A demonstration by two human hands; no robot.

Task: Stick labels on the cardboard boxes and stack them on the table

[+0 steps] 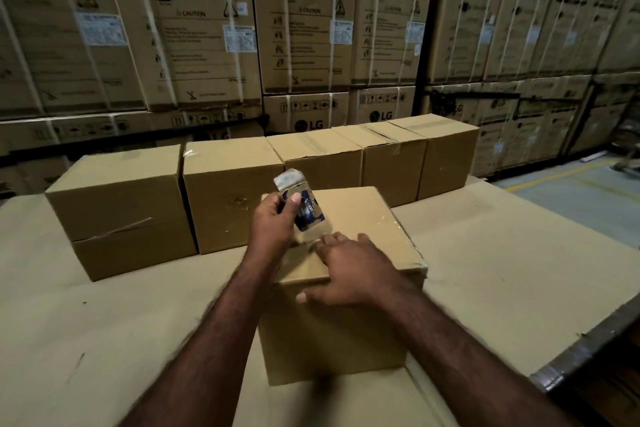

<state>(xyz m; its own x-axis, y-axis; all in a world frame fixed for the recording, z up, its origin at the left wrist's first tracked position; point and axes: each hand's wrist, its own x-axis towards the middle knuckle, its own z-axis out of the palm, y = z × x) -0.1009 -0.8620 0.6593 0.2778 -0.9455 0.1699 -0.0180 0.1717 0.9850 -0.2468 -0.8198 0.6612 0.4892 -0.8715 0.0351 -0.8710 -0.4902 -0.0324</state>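
The near cardboard box (346, 333) sat on the paper-covered table (502, 270). The right hand (349, 270) lay flat on the box's top by the front edge, fingers straight and a bit spread. The left hand (273, 222) was over the box's far left corner, thumb and fingers pinched on a dark blue label (308, 210). Couldn't tell if the label's lower end touched the box. A row of cardboard boxes (228, 198) stood behind it, with LG washing machine cartons (304, 21) stacked further back.
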